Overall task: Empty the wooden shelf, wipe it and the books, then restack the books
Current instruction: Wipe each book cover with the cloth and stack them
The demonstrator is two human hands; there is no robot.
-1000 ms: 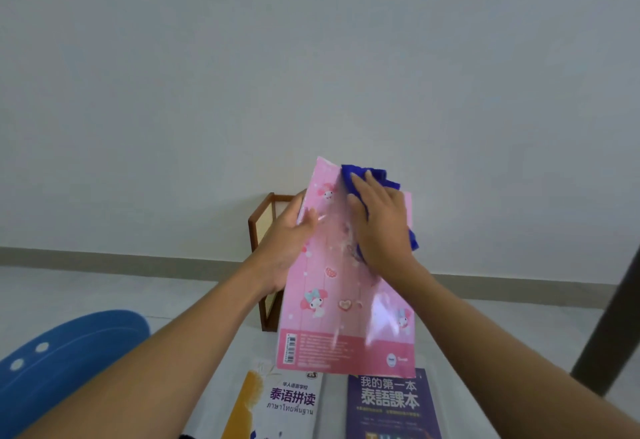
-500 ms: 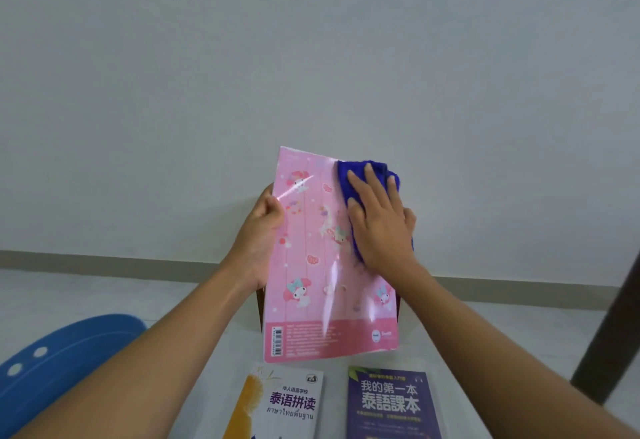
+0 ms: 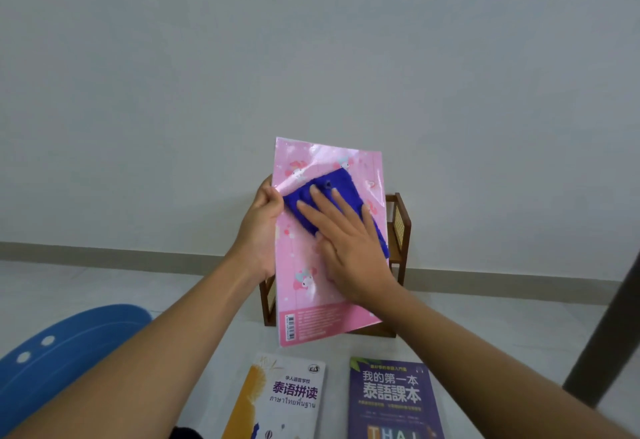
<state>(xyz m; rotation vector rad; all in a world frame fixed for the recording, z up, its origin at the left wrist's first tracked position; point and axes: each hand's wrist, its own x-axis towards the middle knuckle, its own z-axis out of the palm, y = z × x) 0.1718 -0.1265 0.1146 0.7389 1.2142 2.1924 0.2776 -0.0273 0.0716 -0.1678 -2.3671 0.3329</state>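
Note:
A pink book (image 3: 313, 300) with cartoon figures is held upright in front of me. My left hand (image 3: 261, 230) grips its left edge, thumb on the cover. My right hand (image 3: 349, 248) lies flat with straight fingers, pressing a blue cloth (image 3: 322, 196) against the cover's upper half. Behind the book stands the small wooden shelf (image 3: 398, 230), mostly hidden, on the floor against the wall. A white book (image 3: 287, 400) and a purple book (image 3: 391, 400) lie flat on the floor side by side below the pink one.
A blue plastic seat (image 3: 59, 359) sits at the lower left. A dark slanted leg (image 3: 606, 334) crosses the right edge. The plain wall and its skirting run behind the shelf.
The pink book has turned and shifted right, showing the shelf's right side. My right hand and the cloth slid left across the cover toward my left hand.

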